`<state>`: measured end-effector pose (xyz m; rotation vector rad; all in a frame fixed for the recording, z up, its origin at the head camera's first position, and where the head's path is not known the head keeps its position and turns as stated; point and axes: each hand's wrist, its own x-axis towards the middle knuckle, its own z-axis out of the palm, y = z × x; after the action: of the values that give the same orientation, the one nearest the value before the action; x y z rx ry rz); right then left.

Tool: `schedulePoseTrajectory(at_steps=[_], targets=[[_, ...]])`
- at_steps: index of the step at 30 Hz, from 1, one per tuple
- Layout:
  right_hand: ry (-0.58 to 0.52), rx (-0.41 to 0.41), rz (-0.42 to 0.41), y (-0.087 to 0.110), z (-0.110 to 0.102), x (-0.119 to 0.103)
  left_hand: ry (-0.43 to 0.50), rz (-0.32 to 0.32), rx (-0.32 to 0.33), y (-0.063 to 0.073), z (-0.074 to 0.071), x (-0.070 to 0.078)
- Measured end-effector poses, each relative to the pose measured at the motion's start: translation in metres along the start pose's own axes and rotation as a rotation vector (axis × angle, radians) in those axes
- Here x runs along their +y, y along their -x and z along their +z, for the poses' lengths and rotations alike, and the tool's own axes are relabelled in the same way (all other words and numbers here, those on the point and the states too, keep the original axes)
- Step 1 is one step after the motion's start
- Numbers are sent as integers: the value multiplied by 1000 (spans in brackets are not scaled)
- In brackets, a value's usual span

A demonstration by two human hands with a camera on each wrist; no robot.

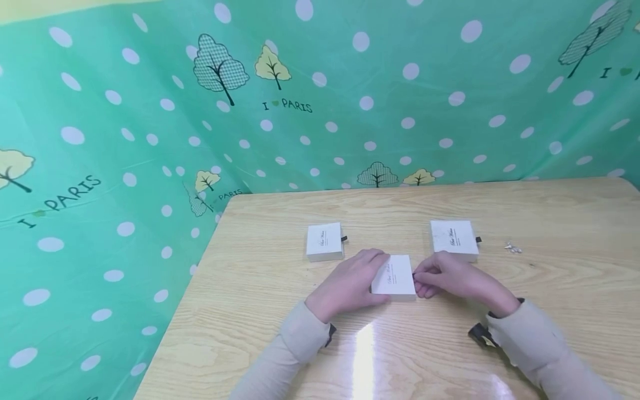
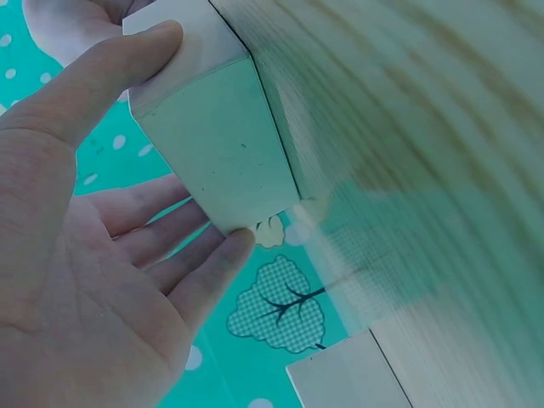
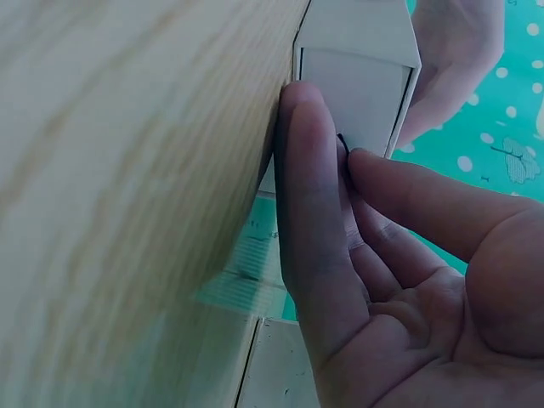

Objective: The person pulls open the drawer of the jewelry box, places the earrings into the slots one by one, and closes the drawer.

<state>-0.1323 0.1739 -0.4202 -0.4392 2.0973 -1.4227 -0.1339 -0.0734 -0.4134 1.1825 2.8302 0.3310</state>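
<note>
A white drawer-style gift box (image 1: 398, 276) with dark lettering on its lid lies flat on the table between both hands. My left hand (image 1: 351, 281) grips its left end, the thumb on the near side and the fingers reaching to the far side. At the box's right end, my right hand (image 1: 446, 276) pinches a small black ribbon tab (image 3: 342, 146) between thumb and fingers. From the right wrist view, the drawer front (image 3: 357, 89) sits inside the sleeve. Whatever the box contains is hidden.
Two similar white boxes with black tabs stand farther back, one at the left (image 1: 324, 242) and one at the right (image 1: 454, 239). A small silvery trinket (image 1: 512, 248) lies right of them on the wooden table (image 1: 240, 311). A green dotted cloth (image 1: 340, 144) hangs behind.
</note>
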Motion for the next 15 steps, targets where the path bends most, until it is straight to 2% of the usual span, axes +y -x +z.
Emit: schedulePoseTrajectory(at_steps=[15], targets=[[-28, -2, -5, 3, -4, 3, 15, -32, -19, 1, -2, 2]])
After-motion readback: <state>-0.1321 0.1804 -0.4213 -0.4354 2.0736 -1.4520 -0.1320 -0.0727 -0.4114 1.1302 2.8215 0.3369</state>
